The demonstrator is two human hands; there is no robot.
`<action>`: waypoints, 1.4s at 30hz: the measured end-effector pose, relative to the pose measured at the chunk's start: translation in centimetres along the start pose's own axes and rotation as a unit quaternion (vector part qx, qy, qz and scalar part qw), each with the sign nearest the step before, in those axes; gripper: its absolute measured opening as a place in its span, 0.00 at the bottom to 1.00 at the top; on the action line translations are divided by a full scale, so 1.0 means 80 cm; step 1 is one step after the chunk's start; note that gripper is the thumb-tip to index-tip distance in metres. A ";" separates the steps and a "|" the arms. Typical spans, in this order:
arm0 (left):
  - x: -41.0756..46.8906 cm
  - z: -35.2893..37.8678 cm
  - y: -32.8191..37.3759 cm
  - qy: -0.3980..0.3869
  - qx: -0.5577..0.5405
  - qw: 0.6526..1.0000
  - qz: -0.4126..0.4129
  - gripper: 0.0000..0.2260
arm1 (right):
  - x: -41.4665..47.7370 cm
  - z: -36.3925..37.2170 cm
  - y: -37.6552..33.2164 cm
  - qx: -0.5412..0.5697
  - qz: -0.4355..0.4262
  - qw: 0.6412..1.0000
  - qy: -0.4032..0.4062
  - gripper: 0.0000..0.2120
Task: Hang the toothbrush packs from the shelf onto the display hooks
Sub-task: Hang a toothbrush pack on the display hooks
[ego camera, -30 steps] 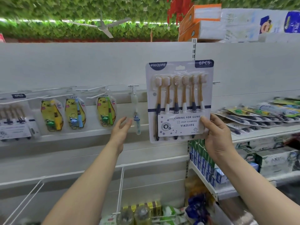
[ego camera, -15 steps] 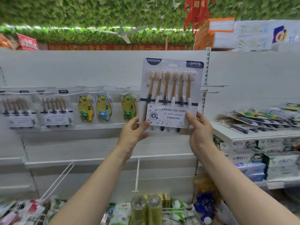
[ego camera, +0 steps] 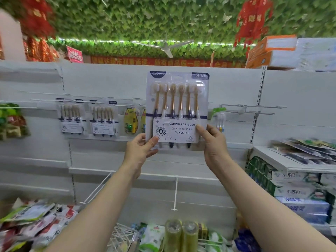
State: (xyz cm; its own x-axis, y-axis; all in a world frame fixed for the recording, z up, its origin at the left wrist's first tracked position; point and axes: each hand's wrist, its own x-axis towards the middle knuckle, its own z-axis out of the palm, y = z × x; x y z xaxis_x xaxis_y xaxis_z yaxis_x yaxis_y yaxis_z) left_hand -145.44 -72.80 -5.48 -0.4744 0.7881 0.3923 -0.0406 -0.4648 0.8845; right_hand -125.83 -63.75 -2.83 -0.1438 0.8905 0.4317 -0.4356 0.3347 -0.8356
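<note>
A white toothbrush pack (ego camera: 177, 99) labelled YIKOJIFE 6PCS, with several brown-handled brushes, is held upright in front of the white back panel. My left hand (ego camera: 140, 150) grips its lower left corner and my right hand (ego camera: 214, 142) grips its lower right edge. Two matching packs (ego camera: 71, 115) (ego camera: 103, 118) hang on hooks to the left. More packs (ego camera: 307, 148) lie flat on the shelf (ego camera: 269, 157) at the right. Bare display hooks (ego camera: 252, 108) stick out just right of the held pack.
Yellow bear-shaped kids' toothbrush packs (ego camera: 131, 120) hang behind the held pack's left edge. A small green-topped pack (ego camera: 219, 119) hangs to its right. Boxed toothpaste (ego camera: 298, 193) fills lower right shelves. Wire baskets with bagged goods (ego camera: 36, 226) and bottles (ego camera: 181, 233) sit below.
My left hand has closed on the pack's lower left corner, so both hands hold it. The pack sits further left along the display, and the view has tilted upward.
</note>
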 end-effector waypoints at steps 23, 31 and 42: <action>0.023 -0.348 0.034 0.224 0.091 0.970 -0.027 0.10 | 0.065 0.365 0.115 0.002 -0.014 0.984 -0.176 0.15; 0.095 -0.483 0.016 0.230 0.071 0.969 -0.051 0.09 | 0.089 0.497 0.198 -0.019 -0.004 0.982 -0.190 0.17; 0.160 -0.641 0.009 0.227 0.030 0.970 -0.083 0.12 | 0.093 0.655 0.274 -0.082 -0.048 0.976 -0.197 0.07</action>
State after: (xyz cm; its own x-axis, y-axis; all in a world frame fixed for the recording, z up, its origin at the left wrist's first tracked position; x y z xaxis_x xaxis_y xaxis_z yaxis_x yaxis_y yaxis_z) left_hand -196.64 -83.72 -12.76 -0.8049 0.5843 0.1035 -0.1054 -0.3124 0.9441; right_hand -183.01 -65.89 -0.16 -0.4531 0.6763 0.5808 -0.3212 0.4839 -0.8141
